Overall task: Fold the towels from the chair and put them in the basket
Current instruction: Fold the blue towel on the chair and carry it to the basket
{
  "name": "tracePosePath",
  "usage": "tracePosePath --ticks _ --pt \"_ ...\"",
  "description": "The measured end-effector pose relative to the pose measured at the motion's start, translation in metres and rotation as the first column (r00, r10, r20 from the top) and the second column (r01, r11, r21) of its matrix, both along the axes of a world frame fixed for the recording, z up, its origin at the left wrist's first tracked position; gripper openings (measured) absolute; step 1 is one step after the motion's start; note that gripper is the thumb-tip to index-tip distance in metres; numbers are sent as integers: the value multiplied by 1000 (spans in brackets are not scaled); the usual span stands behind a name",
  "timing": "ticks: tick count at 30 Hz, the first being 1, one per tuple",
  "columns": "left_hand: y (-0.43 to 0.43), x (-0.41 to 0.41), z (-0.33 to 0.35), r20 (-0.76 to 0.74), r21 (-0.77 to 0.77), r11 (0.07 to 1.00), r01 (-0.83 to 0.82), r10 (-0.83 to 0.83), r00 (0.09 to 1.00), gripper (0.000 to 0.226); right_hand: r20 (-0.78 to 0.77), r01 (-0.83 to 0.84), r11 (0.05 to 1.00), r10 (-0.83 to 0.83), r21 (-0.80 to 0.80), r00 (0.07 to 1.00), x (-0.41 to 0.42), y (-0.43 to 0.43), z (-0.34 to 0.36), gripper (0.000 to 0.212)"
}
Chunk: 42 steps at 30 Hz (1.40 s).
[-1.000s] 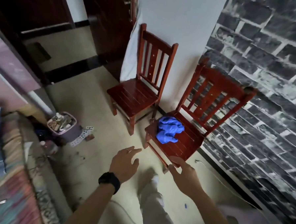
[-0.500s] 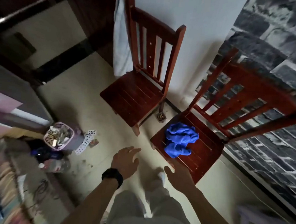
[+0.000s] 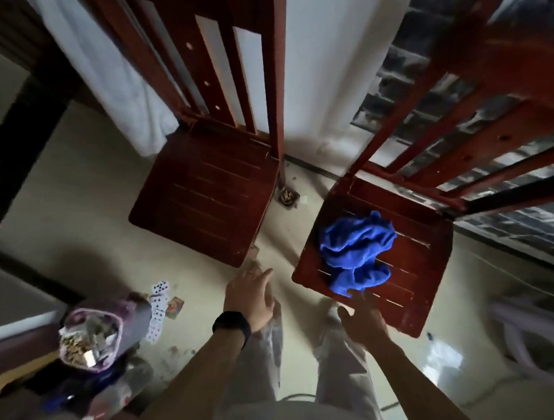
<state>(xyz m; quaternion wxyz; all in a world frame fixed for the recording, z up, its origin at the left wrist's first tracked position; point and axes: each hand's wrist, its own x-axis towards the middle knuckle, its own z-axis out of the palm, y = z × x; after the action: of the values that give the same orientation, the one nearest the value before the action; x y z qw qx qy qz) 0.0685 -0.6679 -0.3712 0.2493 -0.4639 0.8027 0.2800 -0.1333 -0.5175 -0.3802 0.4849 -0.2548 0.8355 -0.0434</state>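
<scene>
You are standing on a pale floor (image 3: 77, 199) facing a grey brick-pattern wall (image 3: 435, 99). The blue towel (image 3: 357, 252) is lying crumpled on the right chair (image 3: 419, 281). Your right hand (image 3: 361, 317) is reaching to its near edge, fingers straight and holding nothing; it may be touching, but blur is hiding that. Your left hand (image 3: 248, 296) is hovering loose and empty near the left chair (image 3: 205, 199). Playing cards (image 3: 158, 303) are lying beside a littered bin (image 3: 89, 338).
</scene>
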Motion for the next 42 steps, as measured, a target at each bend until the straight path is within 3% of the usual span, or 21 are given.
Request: tracePosePath --ticks 4,8,11,16,23,27,31,37,42 --pt "-51 3 -61 98 34 990 139 -142 985 68 -46 191 976 -187 106 981 7 -7 -53 77" --pt "-97 3 -124 136 20 962 271 -271 953 74 -46 392 907 -390 152 920 11 -30 -89 87" --pt "-121 6 -154 145 -18 942 336 -330 933 84 -159 449 891 -435 65 886 16 -37 -121 91" --pt "-134 22 -171 150 9 931 364 -361 920 98 -249 456 878 -413 148 876 24 -49 -136 60" --pt "-147 11 -156 187 36 919 393 -393 900 76 -71 473 878 -469 71 880 45 -46 -123 46" --pt "-137 -2 -132 80 29 913 407 -408 909 67 -23 587 807 -589 -56 808 64 -42 -86 35" --pt "-101 -16 -82 -164 -18 867 498 -494 854 70 -74 565 787 -597 -248 799 79 -32 -28 13" --pt "-49 -39 34 -462 -122 846 519 -512 724 89 -239 368 766 -549 -527 801 88 -17 93 22" --pt "-41 -57 134 -540 -178 876 449 -468 699 92 -364 155 717 -514 -680 777 77 -16 213 38"
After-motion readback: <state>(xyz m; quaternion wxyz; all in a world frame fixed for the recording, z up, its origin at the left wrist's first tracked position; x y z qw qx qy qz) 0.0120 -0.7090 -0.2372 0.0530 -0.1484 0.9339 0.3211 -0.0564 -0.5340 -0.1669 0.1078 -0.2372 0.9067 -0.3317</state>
